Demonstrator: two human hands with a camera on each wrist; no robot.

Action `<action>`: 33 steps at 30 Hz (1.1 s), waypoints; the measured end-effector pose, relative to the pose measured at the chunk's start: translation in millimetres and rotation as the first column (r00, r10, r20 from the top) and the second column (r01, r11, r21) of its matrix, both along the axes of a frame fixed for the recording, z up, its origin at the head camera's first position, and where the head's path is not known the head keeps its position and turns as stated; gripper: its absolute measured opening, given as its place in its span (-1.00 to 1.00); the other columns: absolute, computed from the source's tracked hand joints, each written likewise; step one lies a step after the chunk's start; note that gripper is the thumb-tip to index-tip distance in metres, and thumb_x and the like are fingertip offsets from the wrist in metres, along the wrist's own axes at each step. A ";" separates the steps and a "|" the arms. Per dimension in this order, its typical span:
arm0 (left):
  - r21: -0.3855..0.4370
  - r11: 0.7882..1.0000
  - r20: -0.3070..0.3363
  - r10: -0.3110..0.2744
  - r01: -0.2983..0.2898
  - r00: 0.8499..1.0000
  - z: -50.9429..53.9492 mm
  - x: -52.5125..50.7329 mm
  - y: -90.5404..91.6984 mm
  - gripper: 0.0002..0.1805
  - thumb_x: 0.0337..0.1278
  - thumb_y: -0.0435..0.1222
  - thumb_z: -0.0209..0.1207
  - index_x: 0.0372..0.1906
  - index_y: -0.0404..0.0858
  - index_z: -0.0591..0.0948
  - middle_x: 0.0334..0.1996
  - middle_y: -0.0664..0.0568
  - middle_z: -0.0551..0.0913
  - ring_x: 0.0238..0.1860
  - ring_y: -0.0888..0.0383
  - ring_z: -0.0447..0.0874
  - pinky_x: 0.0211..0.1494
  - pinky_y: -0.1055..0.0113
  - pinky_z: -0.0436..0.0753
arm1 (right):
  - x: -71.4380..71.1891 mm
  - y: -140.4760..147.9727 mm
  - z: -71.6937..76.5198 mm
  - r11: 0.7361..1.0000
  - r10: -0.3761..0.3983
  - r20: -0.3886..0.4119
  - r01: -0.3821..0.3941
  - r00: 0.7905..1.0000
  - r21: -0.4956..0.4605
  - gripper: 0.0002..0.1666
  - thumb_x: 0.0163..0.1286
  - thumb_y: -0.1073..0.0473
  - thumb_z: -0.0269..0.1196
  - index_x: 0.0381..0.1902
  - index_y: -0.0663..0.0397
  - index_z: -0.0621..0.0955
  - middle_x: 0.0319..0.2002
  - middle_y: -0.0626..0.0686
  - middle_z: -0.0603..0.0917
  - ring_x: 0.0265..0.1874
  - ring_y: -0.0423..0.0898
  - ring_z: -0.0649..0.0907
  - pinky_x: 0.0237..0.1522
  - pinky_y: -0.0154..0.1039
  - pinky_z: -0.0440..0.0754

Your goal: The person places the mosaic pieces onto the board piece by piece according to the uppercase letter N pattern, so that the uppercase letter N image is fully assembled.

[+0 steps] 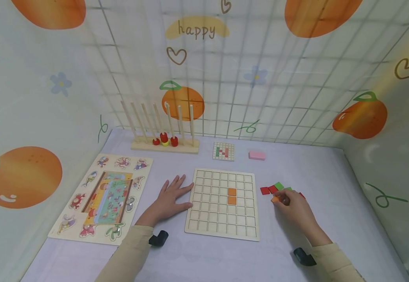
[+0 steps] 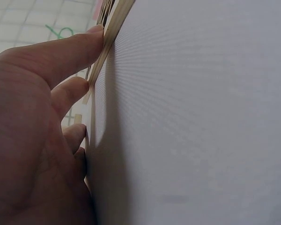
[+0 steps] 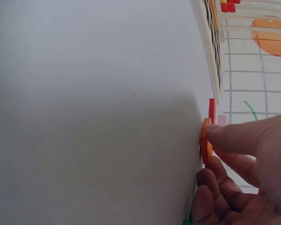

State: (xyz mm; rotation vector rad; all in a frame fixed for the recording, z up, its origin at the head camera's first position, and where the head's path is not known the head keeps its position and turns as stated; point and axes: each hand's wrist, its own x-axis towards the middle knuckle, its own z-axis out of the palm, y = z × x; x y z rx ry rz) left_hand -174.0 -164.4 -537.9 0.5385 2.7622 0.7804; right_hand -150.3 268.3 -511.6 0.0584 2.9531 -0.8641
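Left hand (image 1: 171, 201): fingers spread, fairly straight, not gripping anything. Thumb and index fingertips touch the left edge of the grid board (image 1: 208, 214), which lies flat on the table (image 1: 211, 262). Right hand (image 1: 294, 207): pinches an orange tile (image 3: 206, 140) between thumb and fingers, right of the board and well apart from it. Can't tell whether that tile touches the table.

Loose tiles lie near the right fingertips: two red tiles (image 1: 269, 190) side by side, then a green tile (image 1: 279, 185) just beside them. More green and red shows past the hand, partly hidden, count unclear. On the board, two orange squares (image 1: 232, 196) sit right of centre, one directly below the other.

Behind the board: small pattern card (image 1: 223, 151), then a pink block (image 1: 257, 155) to its right. Back left, wooden peg stand (image 1: 137, 145) with upright rods, red beads (image 1: 174, 141) and a yellow bead (image 1: 165, 143) low on them. Far left, animal puzzle board (image 1: 100, 236) lies flat. Wall sheet (image 1: 204, 70) has printed oranges, hearts, "happy".
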 end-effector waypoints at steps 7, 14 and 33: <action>0.006 1.000 0.005 0.004 -0.004 1.000 -0.2 0.0 0.1 -0.18 0.24 0.16 0.27 0.56 0.09 0.30 0.65 0.03 -0.09 0.65 0.02 -0.33 0.62 -0.05 -0.39 | 1.1 0.3 -1.4 1.000 -0.004 0.000 0.004 1.000 -0.003 -0.63 0.29 0.20 0.45 0.00 0.25 0.67 -0.20 0.14 0.62 -0.27 0.02 0.56 -0.32 -0.22 0.61; 0.001 1.000 0.001 0.001 -0.001 1.000 -0.2 0.1 -0.1 -0.18 0.25 0.17 0.27 0.56 0.10 0.29 0.65 0.04 -0.10 0.65 0.02 -0.33 0.62 -0.04 -0.41 | 2.6 -3.0 -4.2 1.000 -0.015 0.003 0.015 1.000 -0.006 -0.63 0.29 0.26 0.44 0.05 0.11 0.65 -0.17 0.13 0.67 -0.26 0.02 0.58 -0.34 -0.27 0.60; -0.006 1.000 0.001 0.007 -0.007 1.000 -1.3 0.1 -0.1 -0.18 0.25 0.17 0.26 0.56 0.12 0.29 0.65 0.04 -0.10 0.65 0.04 -0.34 0.62 -0.05 -0.39 | 6.2 -1.5 -2.5 0.999 0.013 -0.012 -0.013 1.000 -0.030 -0.68 0.37 0.22 0.38 0.06 -0.03 0.64 -0.22 0.11 0.73 -0.33 -0.02 0.58 -0.37 -0.24 0.55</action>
